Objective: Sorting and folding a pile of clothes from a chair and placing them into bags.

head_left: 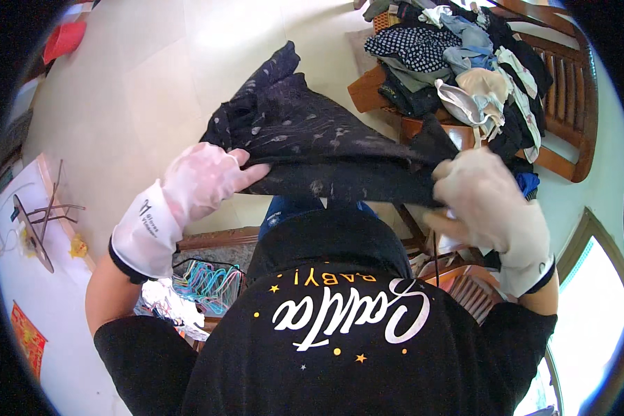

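A black garment with pale scattered marks is stretched sideways in front of my body, its kind not clear. My left hand, in a whitish translucent glove, pinches its left edge between thumb and fingers. At the other end my right hand, gloved the same way, is closed on the right edge and slightly blurred. Between the hands the near edge runs almost straight. The far part of the cloth spreads away and up to the left in loose folds.
A heap of clothes lies on a wooden bench at the far right. Several coloured hangers are bunched at lower left, beside shiny crumpled material. A red container stands on the pale floor at far left.
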Available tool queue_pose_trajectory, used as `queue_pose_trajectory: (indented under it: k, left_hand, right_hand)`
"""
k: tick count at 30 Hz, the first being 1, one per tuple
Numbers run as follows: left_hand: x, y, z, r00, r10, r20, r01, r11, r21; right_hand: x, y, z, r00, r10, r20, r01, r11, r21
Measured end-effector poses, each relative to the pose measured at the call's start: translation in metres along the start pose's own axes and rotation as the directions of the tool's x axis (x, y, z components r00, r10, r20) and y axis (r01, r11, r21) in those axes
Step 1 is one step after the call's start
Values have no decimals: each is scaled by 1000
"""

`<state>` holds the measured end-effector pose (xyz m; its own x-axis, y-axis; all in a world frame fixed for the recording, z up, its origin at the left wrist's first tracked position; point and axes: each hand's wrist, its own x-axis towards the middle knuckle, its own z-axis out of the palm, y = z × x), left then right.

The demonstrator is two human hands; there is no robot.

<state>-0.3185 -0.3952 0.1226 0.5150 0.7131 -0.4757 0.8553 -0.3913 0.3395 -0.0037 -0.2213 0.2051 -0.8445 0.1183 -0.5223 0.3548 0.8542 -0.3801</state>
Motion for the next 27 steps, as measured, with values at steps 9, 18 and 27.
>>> queue_pose_trajectory:
  k: [9, 18, 27]
  left_hand:
    - [6, 9, 0, 985, -171, -18, 172, 984, 55]
    - [-35, -8, -51, 888, -358, -289, 241, 897, -371]
    - [-62, -5, -61, 753, -533, -385, 182, 731, -657]
  right_hand:
    - [-8, -12, -32, 977, 69, -201, -108, 976, -191]
    - [-14, -10, -31, 902, 17, -431, -87, 986, -143]
    - [-20, -11, -20, 574, 49, -817, 221, 952, 212]
